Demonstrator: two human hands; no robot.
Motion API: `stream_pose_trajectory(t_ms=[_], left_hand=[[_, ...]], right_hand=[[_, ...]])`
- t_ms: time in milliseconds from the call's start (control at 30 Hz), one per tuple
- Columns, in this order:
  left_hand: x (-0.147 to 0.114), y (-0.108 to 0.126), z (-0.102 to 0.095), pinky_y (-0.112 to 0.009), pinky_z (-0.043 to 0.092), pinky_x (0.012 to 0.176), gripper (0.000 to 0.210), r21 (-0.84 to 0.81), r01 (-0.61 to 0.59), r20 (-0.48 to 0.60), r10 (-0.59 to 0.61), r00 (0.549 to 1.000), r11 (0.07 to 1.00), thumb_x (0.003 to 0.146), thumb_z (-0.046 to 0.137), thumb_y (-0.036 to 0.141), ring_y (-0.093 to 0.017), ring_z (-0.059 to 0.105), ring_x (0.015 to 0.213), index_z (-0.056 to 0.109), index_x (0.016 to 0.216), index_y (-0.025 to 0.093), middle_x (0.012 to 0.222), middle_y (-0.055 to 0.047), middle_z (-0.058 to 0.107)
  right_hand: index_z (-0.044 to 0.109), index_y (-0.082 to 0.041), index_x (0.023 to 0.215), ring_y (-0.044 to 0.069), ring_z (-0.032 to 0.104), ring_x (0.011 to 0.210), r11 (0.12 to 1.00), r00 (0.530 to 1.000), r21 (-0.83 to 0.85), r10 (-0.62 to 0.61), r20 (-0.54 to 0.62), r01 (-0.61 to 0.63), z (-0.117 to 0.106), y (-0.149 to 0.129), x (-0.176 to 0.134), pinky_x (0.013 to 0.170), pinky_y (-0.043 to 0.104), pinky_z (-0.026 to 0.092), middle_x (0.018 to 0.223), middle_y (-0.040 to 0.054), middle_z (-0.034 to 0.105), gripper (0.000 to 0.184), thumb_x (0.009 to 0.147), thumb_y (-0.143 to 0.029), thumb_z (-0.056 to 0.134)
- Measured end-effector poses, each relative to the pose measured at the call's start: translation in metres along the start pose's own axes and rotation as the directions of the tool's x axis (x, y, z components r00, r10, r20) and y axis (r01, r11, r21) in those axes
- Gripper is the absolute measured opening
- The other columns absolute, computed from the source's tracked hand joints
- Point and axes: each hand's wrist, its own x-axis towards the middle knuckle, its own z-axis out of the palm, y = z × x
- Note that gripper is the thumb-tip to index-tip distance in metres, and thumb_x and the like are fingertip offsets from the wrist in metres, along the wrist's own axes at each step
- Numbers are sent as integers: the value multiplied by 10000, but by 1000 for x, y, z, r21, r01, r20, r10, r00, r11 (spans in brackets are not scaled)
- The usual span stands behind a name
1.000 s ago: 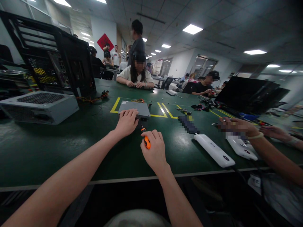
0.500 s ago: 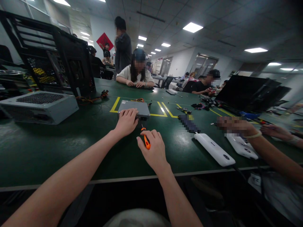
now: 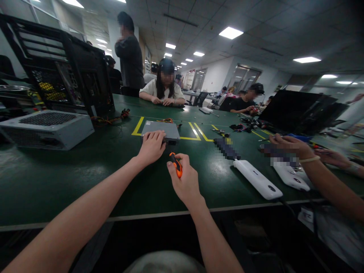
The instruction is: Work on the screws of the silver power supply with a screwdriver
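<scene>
A slim grey computer power supply lies on the green table in front of me. My left hand grips its near left edge, fingers over the top and thumb at the front face. Held between the thumb and fingers of my right hand is a screwdriver with an orange and black handle. Its shaft points away from me toward the front of the power supply, close to the socket side. Whether the tip touches a screw is too small to tell.
A larger grey power supply and an open black computer case stand at left. White handheld devices lie at right, near a co-worker's hand. Loose cables and a dark monitor are farther back.
My right hand has turned the screwdriver slightly, and its fingers now close more around the handle. My left hand and the power supply stay put. A standing person has moved left.
</scene>
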Motion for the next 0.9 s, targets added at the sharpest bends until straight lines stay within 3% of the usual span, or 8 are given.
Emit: stream_pose_trajectory(t_ms=[67, 200, 333, 467, 667, 833, 900], left_hand=[[0, 0, 0, -416, 267, 985, 331, 3, -2, -1, 2, 1000, 1000, 856, 384, 256, -251, 426, 1192, 489, 1157, 165, 1280, -108, 511], [0, 0, 0, -421, 270, 982, 336, -4, -5, -1, 5, 1000, 1000, 857, 383, 257, -256, 425, 1192, 486, 1162, 161, 1283, -114, 508], [0, 0, 0, -422, 264, 989, 337, -7, -3, 6, 3, 1000, 1000, 856, 383, 255, -254, 420, 1198, 483, 1165, 168, 1296, -111, 496], [0, 0, 0, -419, 264, 989, 332, -8, -2, 5, 3, 1000, 1000, 854, 384, 253, -251, 424, 1193, 487, 1158, 168, 1292, -110, 499], [1, 1, 0, -421, 267, 979, 331, 0, -8, -2, 8, 1000, 1000, 852, 389, 252, -257, 430, 1181, 492, 1153, 160, 1282, -111, 509], [1, 0, 2, -425, 268, 974, 327, 5, -4, -6, 4, 1000, 1000, 847, 403, 254, -260, 434, 1176, 498, 1145, 159, 1280, -109, 514], [0, 0, 2, -422, 270, 974, 325, 7, -7, -12, 7, 1000, 1000, 848, 403, 255, -259, 437, 1174, 499, 1143, 158, 1281, -110, 512]], right_hand=[[477, -187, 1008, 142, 560, 639, 1000, 1000, 4, 7, -3, -7, 0, 1, 0, 604, 252, 406, 734, 1, 578, 225, 886, -361, 404], [541, -203, 908, 156, 560, 765, 993, 995, -77, -90, -31, 87, 1, 3, 0, 701, 270, 417, 832, 27, 581, 108, 841, -238, 463], [558, -218, 952, 162, 570, 784, 997, 998, -47, -61, -9, 60, 0, 2, 0, 690, 268, 426, 863, 32, 596, 192, 870, -358, 455], [490, -197, 1042, 143, 566, 639, 1000, 1000, 7, 29, -3, -29, 0, 2, 0, 593, 249, 408, 733, -5, 585, 254, 891, -382, 405], [584, -207, 883, 154, 537, 767, 988, 993, -114, -112, -44, 106, 1, 3, 1, 708, 268, 415, 832, 30, 554, 122, 830, -218, 474], [522, -195, 1032, 160, 571, 721, 999, 999, -33, 2, -34, -3, 0, 1, 1, 646, 262, 417, 795, 17, 587, 273, 871, -399, 440], [489, -187, 1055, 154, 568, 662, 999, 999, -14, 34, -18, -34, 0, 1, 1, 607, 257, 409, 746, 4, 583, 277, 880, -388, 415]])
